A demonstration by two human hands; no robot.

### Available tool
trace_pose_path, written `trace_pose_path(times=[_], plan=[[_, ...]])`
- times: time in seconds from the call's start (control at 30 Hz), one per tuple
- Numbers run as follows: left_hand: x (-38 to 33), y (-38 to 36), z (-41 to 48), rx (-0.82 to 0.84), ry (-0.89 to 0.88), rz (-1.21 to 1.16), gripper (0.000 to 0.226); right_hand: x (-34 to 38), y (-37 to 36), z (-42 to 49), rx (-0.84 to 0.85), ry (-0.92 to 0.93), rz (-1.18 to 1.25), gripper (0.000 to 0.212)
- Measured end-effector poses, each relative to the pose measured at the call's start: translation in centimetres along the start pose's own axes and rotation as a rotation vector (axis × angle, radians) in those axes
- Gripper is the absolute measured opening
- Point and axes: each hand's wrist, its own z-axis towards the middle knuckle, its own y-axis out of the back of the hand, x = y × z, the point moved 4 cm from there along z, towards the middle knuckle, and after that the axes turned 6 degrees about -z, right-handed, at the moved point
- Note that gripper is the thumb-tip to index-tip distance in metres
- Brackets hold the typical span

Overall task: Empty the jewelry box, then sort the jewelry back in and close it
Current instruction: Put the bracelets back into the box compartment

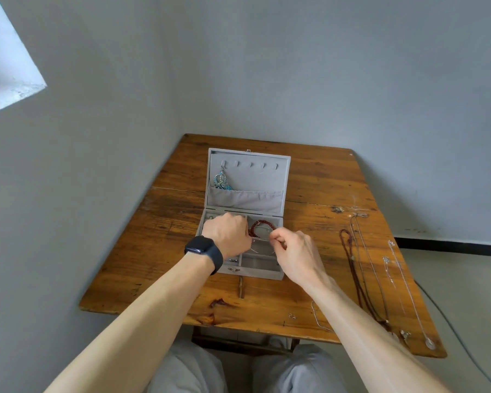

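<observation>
Left grip (228, 233) and right grip (296, 251) pinch chain (262, 239) above jewelry box (286, 177).

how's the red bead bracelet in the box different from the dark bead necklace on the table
The red bracelet lies as a small loop in a back compartment of the box; the dark necklace lies stretched long on the bare table, right of the box. The bracelet's beads are brighter red and look bigger; the necklace's are darker and finer. Both are reddish bead strands.
</observation>
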Motion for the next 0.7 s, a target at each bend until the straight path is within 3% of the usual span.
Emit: trace_pose_path(times=[0.2, 0.4, 0.53, 0.7], plan=[[-0.9, -0.1, 0.5, 0.04, -0.026, 0.092, 0.018, 0.1, -0.1, -0.3, 0.042, 0.111, -0.193, 0.021], [-1.6, -1.5, 0.4, -0.016, -0.089, 0.182, 0.016, 0.0, -0.4, -0.6, 0.015, 0.093, -0.248, 0.026], [-0.9, -1.6, -0.8, -0.132, -0.157, 0.098, 0.025, -0.7, -0.8, -2.1, -0.05, 0.078, -0.24, 0.021], [-0.2, -2.8, -2.5, -0.109, -0.205, 0.125, 0.036, -1.2, -1.8, -3.0, 0.004, 0.042, -0.315, 0.031]])
